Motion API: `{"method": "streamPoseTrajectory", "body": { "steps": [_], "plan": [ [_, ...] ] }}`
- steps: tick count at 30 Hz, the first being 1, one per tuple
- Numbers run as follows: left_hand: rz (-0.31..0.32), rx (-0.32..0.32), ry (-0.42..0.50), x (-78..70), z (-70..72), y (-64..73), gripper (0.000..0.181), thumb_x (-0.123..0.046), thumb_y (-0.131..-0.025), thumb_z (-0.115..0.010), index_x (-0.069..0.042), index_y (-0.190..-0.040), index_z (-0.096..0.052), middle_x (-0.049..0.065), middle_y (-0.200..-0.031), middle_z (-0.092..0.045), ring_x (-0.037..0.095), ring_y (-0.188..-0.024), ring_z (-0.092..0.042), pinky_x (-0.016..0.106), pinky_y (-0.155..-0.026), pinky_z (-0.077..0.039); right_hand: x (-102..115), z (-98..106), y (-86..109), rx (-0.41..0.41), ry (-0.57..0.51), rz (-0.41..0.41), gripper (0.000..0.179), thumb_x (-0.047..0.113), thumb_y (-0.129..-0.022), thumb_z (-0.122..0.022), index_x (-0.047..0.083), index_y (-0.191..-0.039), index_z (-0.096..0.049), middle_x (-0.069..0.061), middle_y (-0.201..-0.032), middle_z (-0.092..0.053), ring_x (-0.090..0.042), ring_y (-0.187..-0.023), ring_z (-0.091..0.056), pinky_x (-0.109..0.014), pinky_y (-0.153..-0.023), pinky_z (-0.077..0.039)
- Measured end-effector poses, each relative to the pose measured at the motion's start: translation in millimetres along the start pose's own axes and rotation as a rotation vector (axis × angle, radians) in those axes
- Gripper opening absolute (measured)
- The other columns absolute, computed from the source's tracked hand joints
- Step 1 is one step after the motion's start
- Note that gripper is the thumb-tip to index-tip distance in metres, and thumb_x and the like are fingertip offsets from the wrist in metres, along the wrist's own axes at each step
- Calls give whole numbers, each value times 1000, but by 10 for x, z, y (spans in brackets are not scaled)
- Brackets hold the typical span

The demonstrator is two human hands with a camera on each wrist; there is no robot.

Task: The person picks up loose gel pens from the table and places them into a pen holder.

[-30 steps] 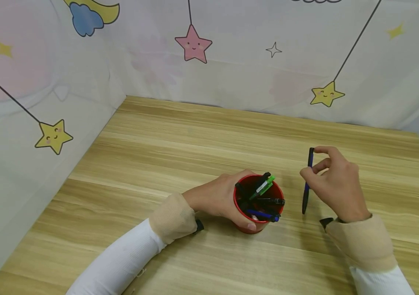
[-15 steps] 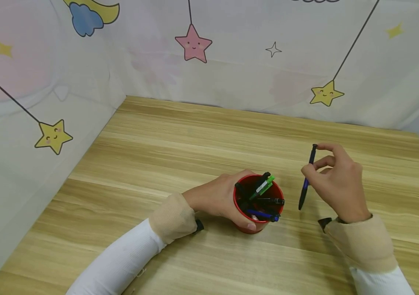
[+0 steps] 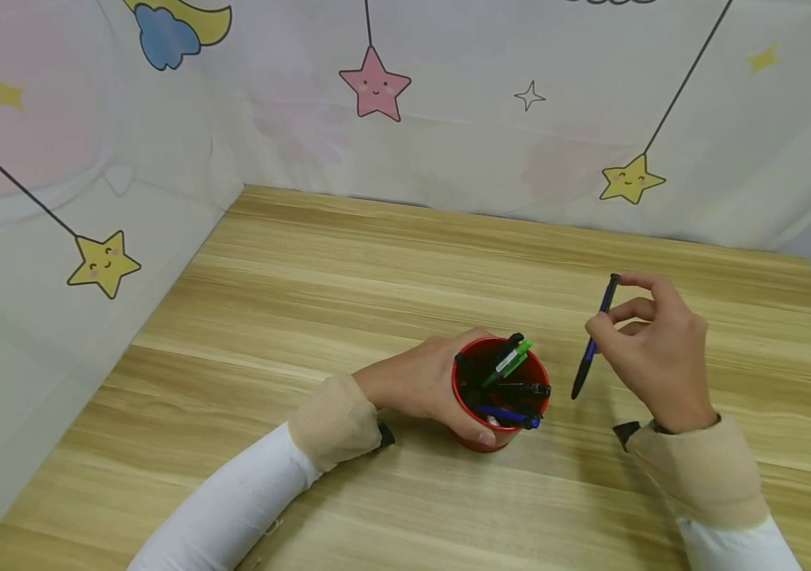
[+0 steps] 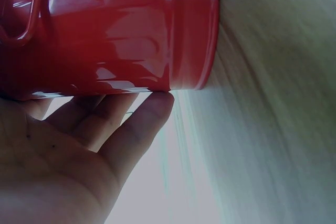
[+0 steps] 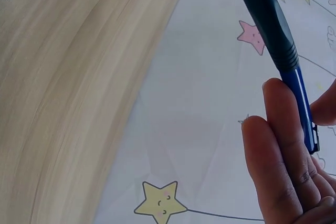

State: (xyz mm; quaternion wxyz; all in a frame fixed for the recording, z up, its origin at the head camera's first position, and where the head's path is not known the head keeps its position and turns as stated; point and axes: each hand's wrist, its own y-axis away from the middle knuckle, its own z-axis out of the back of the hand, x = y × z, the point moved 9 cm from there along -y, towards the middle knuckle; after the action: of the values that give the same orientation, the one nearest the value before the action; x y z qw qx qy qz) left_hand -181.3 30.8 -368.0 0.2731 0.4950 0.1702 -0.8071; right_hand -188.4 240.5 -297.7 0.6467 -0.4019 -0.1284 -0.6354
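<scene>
A red cup [image 3: 485, 441] stands upright on the table, with several pens leaning inside it. Among them are a green pen [image 3: 509, 362] and a blue pen [image 3: 508, 415]. My left hand [image 3: 422, 381] grips the cup from its left side; in the left wrist view, fingers lie along the glossy red wall [image 4: 121, 40]. To the right of the cup, my right hand [image 3: 658, 349] pinches a blue and black pen [image 3: 594, 337] between thumb and fingers. One finger touches the pen's top end. The pen is tilted above the table, its dark lower tip pointing toward the cup.
The wood-grain table [image 3: 305, 293] reaches back to a pale curtain [image 3: 462, 143] printed with stars, which also covers the left side. A handle [image 4: 23, 30] sticks out from the cup in the left wrist view.
The pen in my right hand has tilted, its top going right and its lower tip swinging left toward the cup. The right hand has shifted slightly; the left hand and cup stay put.
</scene>
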Motion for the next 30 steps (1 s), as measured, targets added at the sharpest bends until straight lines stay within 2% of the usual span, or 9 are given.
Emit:
{"method": "streamPoseTrajectory", "body": {
  "steps": [4,13,24,30],
  "plan": [
    [3,2,1,3,-3,3,86,-49,-59,-87,-37,-132,-43,-21,-122,-58,-2,-113,-56,24,-97,-48,18,23,2,-38,-69,12,50,4,-79,-65,18,-127,-55,22,-65,-62,-1,-44,-60,-16,-46,-44],
    [10,3,-4,13,-5,14,87,-50,-59,-87,-39,-132,-43,-21,-122,-58,-2,-113,-56,25,-97,-48,106,72,24,-94,-183,76,50,-3,-78,-63,14,-125,-57,17,-66,-63,1,-45,-60,-14,-47,-45],
    [-2,6,6,14,-14,20,86,-48,-59,-87,-37,-132,-43,-21,-123,-58,-2,-113,-56,24,-97,-48,150,112,45,-132,-266,100,49,-7,-77,-61,9,-123,-57,17,-66,-64,0,-44,-60,-15,-43,-42],
    [-5,7,5,19,-16,24,86,-48,-59,-87,-37,-132,-43,-21,-123,-58,-2,-113,-56,24,-97,-48,219,142,68,-159,-332,142,49,-10,-75,-60,5,-122,-57,16,-65,-64,-1,-44,-61,-14,-43,-43]
  ]
}}
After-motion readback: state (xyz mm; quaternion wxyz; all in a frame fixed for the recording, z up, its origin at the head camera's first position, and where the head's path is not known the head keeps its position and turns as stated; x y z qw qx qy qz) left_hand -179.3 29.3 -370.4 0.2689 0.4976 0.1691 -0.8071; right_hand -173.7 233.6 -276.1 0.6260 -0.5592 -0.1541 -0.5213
